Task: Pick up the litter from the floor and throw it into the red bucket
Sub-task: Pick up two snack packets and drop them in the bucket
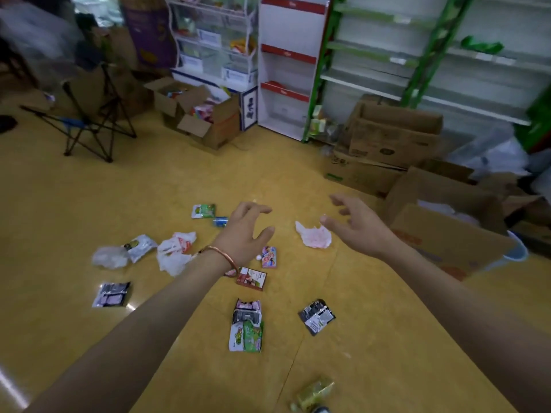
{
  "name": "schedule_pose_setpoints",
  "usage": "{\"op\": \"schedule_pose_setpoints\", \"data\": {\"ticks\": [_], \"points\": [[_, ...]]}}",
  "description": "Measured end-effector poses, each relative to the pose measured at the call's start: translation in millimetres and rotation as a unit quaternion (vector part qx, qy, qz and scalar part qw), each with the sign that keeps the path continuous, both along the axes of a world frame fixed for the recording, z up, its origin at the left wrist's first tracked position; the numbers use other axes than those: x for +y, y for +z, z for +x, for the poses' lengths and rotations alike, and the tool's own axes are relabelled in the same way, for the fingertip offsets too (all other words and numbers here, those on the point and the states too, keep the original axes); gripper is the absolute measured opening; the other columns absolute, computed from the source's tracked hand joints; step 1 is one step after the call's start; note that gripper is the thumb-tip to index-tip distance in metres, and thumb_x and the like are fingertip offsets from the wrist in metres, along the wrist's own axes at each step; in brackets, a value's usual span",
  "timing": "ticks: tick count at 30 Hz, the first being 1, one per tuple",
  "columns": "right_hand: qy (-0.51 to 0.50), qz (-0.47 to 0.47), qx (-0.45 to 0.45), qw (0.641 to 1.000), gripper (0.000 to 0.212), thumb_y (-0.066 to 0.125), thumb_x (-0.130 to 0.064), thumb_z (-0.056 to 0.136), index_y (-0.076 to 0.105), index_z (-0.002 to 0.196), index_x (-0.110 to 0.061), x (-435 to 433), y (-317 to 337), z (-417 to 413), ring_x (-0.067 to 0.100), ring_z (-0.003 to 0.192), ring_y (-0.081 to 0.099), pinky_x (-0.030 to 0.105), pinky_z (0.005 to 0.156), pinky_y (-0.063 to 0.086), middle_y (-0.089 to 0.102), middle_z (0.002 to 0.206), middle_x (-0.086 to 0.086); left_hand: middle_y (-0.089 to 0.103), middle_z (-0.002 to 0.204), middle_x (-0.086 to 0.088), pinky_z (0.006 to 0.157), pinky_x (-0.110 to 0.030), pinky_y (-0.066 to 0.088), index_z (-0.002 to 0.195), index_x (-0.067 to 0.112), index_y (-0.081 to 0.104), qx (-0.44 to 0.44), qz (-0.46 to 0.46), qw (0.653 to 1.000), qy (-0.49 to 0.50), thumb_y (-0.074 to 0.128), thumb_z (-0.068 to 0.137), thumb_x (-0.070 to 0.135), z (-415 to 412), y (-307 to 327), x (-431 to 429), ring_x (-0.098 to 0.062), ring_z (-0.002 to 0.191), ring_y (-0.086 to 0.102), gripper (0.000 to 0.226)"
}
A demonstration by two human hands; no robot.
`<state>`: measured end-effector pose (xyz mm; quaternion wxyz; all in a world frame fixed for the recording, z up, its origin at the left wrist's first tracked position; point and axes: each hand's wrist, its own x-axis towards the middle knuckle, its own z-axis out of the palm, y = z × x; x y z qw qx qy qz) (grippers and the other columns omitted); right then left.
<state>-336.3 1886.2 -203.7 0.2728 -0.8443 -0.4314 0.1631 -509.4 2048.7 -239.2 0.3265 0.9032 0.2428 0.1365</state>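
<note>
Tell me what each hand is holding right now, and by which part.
Nothing is held. The left hand and the right hand are both open, fingers spread, above the wrappers on the floor.

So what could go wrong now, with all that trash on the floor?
The left hand and right hand are both open and empty, and no red bucket shows in this view, so litter might get dropped in the open cardboard box by mistake. The yellowish wrapper lies at the bottom edge, closest to the person, so it could be missed or stepped on and cause a slip.
</note>
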Motion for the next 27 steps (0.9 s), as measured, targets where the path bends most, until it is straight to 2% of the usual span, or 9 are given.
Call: {"op": "schedule_pose_setpoints", "data": {"ticks": [6, 10, 12, 17, 21, 23, 27], "points": [[0.112, -0.027, 0.007, 0.993, 0.064, 0.055, -0.048, 0.09, 0.034, 0.144, -0.02, 45.7, -17.3, 46.7, 0.018, 0.124, 0.047, 0.035, 0.099, 0.042, 0.042, 0.143, 0.002, 0.037, 0.13, -0.006, 0.098, -0.02, 0.028, 0.13, 0.015, 0.045, 0.001, -0.019, 0.994, 0.111, 0.054, 0.091, 0.026, 16.7, -19.0, 2.4, -0.019, 0.122, 0.041, 0.041], [0.184, -0.024, 0.026, 0.982, 0.064, 0.056, -0.047, 0.089, 0.035, 0.143, -0.02, 93.8, -29.6, 37.1, 0.018, 0.123, 0.048, 0.034, 0.097, 0.043, 0.043, 0.141, 0.002, 0.041, 0.128, -0.009, 0.096, -0.022, 0.031, 0.13, 0.013, 0.045, 0.005, -0.007, 0.983, 0.185, 0.057, 0.09, 0.024, -6.8, -24.2, 15.9, -0.023, 0.116, 0.047, 0.043], [0.218, -0.027, 0.032, 0.975, 0.064, 0.056, -0.046, 0.09, 0.035, 0.144, -0.02, 112.9, -35.4, 26.9, 0.017, 0.123, 0.047, 0.033, 0.098, 0.041, 0.042, 0.141, 0.001, 0.041, 0.129, -0.009, 0.098, -0.023, 0.03, 0.13, 0.013, 0.045, 0.013, -0.007, 0.977, 0.213, 0.058, 0.088, 0.025, -21.5, -28.6, 25.7, -0.022, 0.121, 0.043, 0.045], [0.235, -0.037, 0.047, 0.97, 0.064, 0.057, -0.046, 0.09, 0.035, 0.143, -0.019, 143.1, -50.6, 10.5, 0.015, 0.121, 0.047, 0.029, 0.097, 0.04, 0.043, 0.141, 0.002, 0.042, 0.127, -0.008, 0.096, -0.016, 0.025, 0.126, 0.013, 0.047, 0.03, -0.008, 0.967, 0.252, 0.061, 0.086, 0.026, -56.9, -46.6, 47.4, -0.019, 0.12, 0.042, 0.044], [0.226, -0.058, 0.045, 0.971, 0.064, 0.057, -0.047, 0.089, 0.035, 0.143, -0.021, 153.3, -67.2, 8.2, 0.015, 0.119, 0.048, 0.026, 0.091, 0.039, 0.044, 0.139, 0.002, 0.038, 0.132, -0.007, 0.101, -0.027, 0.031, 0.129, 0.017, 0.044, 0.062, -0.029, 0.966, 0.251, 0.059, 0.087, 0.03, -66.9, -72.6, 64.2, -0.021, 0.124, 0.039, 0.046], [0.23, -0.071, 0.038, 0.97, 0.063, 0.057, -0.045, 0.09, 0.035, 0.143, -0.02, 159.3, -82.0, 7.9, 0.016, 0.12, 0.047, 0.024, 0.09, 0.037, 0.045, 0.139, 0.003, 0.037, 0.133, -0.007, 0.1, -0.027, 0.032, 0.13, 0.018, 0.043, 0.07, -0.036, 0.964, 0.255, 0.057, 0.088, 0.031, -67.4, -88.3, 68.9, -0.021, 0.123, 0.04, 0.046], [0.241, -0.107, 0.045, 0.963, 0.065, 0.058, -0.044, 0.089, 0.035, 0.144, -0.018, 170.0, -118.9, 6.9, 0.018, 0.123, 0.047, 0.026, 0.095, 0.038, 0.045, 0.14, 0.005, 0.038, 0.13, -0.008, 0.099, -0.033, 0.038, 0.125, 0.026, 0.049, 0.083, -0.054, 0.962, 0.254, 0.057, 0.088, 0.027, -68.2, -126.6, 72.6, -0.024, 0.119, 0.043, 0.039]]}}
